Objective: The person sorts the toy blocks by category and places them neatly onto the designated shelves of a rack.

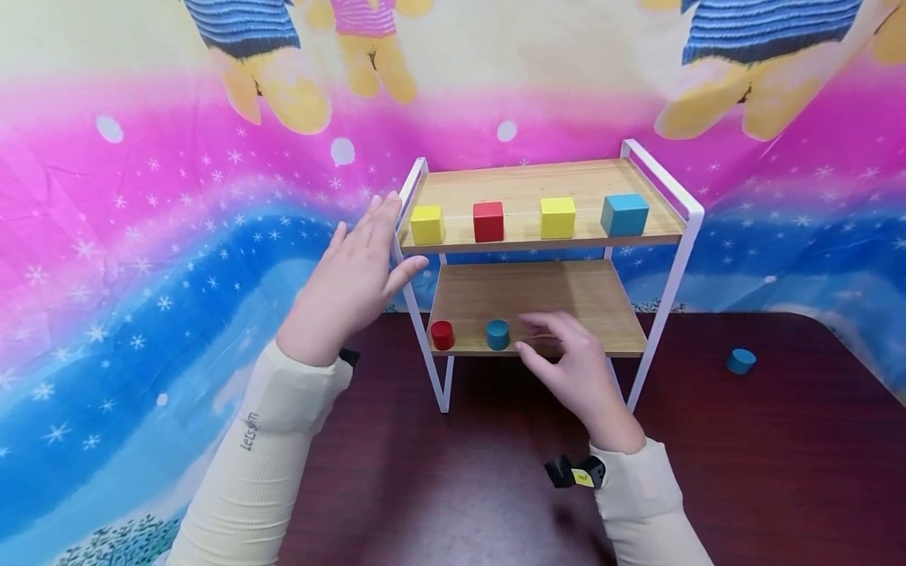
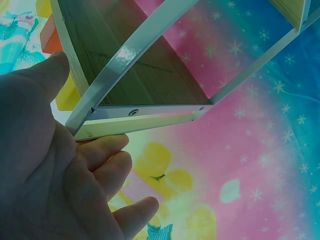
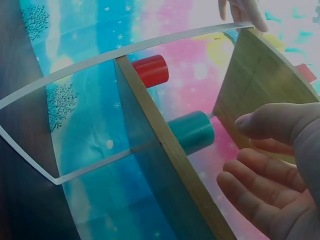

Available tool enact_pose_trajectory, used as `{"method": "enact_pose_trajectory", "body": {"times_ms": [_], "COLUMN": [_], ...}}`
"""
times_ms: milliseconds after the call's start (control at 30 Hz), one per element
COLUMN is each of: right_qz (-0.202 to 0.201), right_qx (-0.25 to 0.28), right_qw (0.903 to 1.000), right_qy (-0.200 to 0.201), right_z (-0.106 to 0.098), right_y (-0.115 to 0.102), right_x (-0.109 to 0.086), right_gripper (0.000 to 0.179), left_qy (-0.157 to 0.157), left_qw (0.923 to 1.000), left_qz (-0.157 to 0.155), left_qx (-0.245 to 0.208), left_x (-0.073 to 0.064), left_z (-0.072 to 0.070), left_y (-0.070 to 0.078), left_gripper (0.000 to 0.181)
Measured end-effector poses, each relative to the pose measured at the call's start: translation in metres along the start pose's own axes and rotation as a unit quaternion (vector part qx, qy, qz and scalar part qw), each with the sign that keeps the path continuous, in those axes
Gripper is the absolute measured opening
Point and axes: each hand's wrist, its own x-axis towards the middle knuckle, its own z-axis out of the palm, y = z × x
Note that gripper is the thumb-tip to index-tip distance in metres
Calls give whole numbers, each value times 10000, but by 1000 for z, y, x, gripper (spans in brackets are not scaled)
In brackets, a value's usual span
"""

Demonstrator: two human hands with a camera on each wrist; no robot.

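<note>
A two-tier wooden shelf [image 1: 524, 185] with a white metal frame stands on the table. My left hand [image 1: 354, 271] lies against the top left of the frame, its fingers straight. On the lower board sit a red cylinder [image 1: 442, 336] and a blue cylinder [image 1: 498, 335]. Just right of the blue one is my right hand [image 1: 569, 362], fingers loosely bent and apart from it, holding nothing. In the right wrist view a gap shows between that hand [image 3: 270, 170] and the blue cylinder [image 3: 192, 132]. Along the upper board's front edge stand a yellow cube [image 1: 427, 226], red cube [image 1: 488, 222], second yellow cube [image 1: 557, 218] and blue cube [image 1: 625, 215].
Another blue cylinder [image 1: 741, 361] lies on the dark red table [image 1: 793, 456], to the right of the shelf. A colourful patterned cloth [image 1: 177, 196] hangs behind and to the left. The white side rail [image 1: 665, 177] rises above the upper board.
</note>
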Motion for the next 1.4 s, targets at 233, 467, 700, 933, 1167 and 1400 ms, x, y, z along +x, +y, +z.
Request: {"method": "enact_pose_trajectory", "body": {"times_ms": [233,467,700,933,1167,1400], "right_qz": [-129,-227,-161,-93,-84,95], "right_qx": [-26,-24,-72,-74,-285,-418], "right_qw": [9999,9997,9998,9997,9989,9974], "right_qy": [49,31,77,190,367,586], "right_z": [-10,-18,-27,-39,-51,-65], "right_y": [0,-1,0,-1,-2,-1], "right_x": [-5,-9,-14,-19,-22,-24], "right_gripper": [37,38,37,35,35,34], "left_qy": [-21,-8,-26,-40,-58,3], "left_qw": [10000,10000,10000,10000,10000,10000], "left_qz": [1,-6,-37,-41,-8,-32], "left_qx": [3,-3,-17,-38,-28,-31], "left_x": [1,0,0,0,0,0], "left_z": [0,-1,-1,0,1,1], "left_y": [0,0,-1,-1,0,0], "left_gripper": [87,86,87,88,87,87]}}
